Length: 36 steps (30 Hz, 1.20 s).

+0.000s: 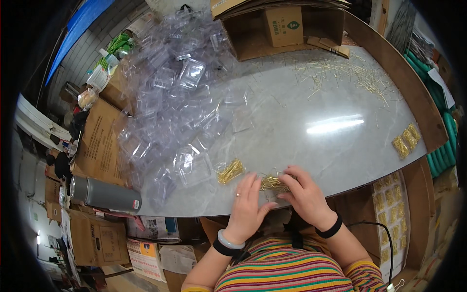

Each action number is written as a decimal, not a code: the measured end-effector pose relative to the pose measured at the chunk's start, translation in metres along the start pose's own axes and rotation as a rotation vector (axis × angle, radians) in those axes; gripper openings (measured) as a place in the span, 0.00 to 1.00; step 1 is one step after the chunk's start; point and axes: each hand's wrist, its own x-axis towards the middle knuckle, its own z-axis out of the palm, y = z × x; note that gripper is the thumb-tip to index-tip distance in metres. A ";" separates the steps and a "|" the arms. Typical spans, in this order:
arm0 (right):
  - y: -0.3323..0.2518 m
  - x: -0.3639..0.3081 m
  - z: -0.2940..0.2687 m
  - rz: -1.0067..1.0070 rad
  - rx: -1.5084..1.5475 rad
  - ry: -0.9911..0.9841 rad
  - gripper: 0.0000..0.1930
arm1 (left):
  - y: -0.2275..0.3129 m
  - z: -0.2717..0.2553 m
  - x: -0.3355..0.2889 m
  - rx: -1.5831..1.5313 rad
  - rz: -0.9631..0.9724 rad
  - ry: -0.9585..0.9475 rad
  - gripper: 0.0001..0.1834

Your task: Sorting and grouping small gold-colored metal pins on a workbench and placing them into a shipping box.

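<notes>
A small pile of gold wire hooks (272, 183) lies near the table's front edge, between my two hands. My left hand (244, 207) rests at the pile's left end, its fingers stretched out and its thumb apart. From the right, my right hand (307, 197) bends its fingers and thumb round the other end of the pile, partly hiding it. Just left of my left fingertips lies another bundle of gold hooks (230, 171), free of both hands.
Clear plastic boxes (180, 112) heap over the table's left side. Loose gold hooks (350, 73) lie scattered at the back right. Bundled hooks (406, 141) sit by the right cardboard edge (413, 82). A grey bottle (107, 193) lies front left; a cardboard box (243, 41) stands behind.
</notes>
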 end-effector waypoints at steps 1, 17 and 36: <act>-0.004 -0.003 -0.001 0.021 -0.011 0.028 0.28 | 0.001 0.001 0.001 -0.003 0.006 -0.052 0.37; 0.000 0.004 0.000 0.047 0.282 -0.058 0.36 | -0.010 0.012 0.022 -0.185 0.104 -0.200 0.28; -0.014 -0.022 -0.004 0.093 -0.167 0.029 0.29 | -0.012 0.016 0.015 -0.130 0.096 -0.102 0.27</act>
